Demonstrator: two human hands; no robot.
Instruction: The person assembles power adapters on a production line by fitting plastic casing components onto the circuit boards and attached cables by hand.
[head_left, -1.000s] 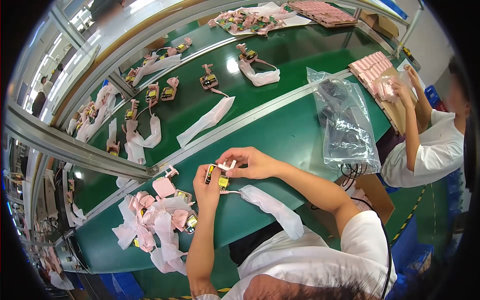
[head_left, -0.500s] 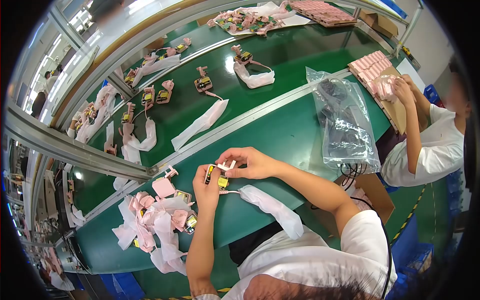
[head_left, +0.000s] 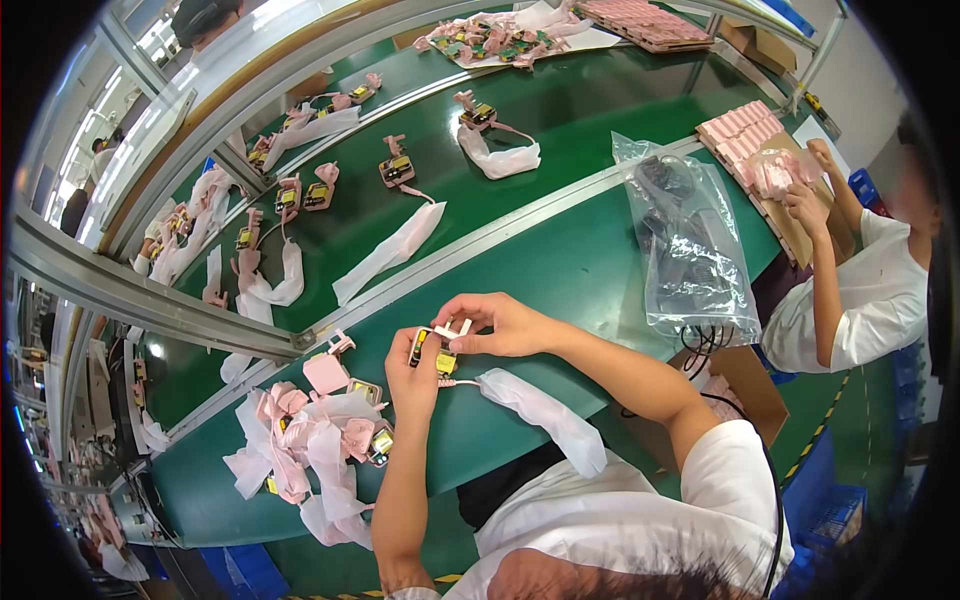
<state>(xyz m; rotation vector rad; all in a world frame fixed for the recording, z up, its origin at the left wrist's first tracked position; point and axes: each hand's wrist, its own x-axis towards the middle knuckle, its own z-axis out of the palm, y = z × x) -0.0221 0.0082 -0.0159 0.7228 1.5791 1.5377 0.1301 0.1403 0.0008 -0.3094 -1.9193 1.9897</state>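
Above the near green worktop, my left hand (head_left: pixel 411 368) is closed around an opened power adapter (head_left: pixel 446 364) with yellow and black parts exposed. My right hand (head_left: pixel 502 326) meets it from the right, fingers pinched at a white pronged plug part (head_left: pixel 455 329) of the adapter. Fingers hide where the parts meet. From the adapter a pink cord (head_left: pixel 462 383) runs right into a white wrapping sleeve (head_left: pixel 545 420), which hangs over the table edge. Left of my left forearm lies a pile of similar pink adapters (head_left: pixel 300 430) with white sleeves.
Several open adapters (head_left: pixel 396 168) with sleeves lie on the green conveyor belt (head_left: pixel 340 235) beyond a metal rail (head_left: pixel 480 238). A clear bag of black cables (head_left: pixel 690 240) rests at right. There, a co-worker's hands (head_left: pixel 808 205) handle pink pieces beside a stacked tray (head_left: pixel 740 135).
Adapters on the conveyor have shifted slightly left. The co-worker's hands have moved apart around the pink pieces. My own hands have hardly moved.
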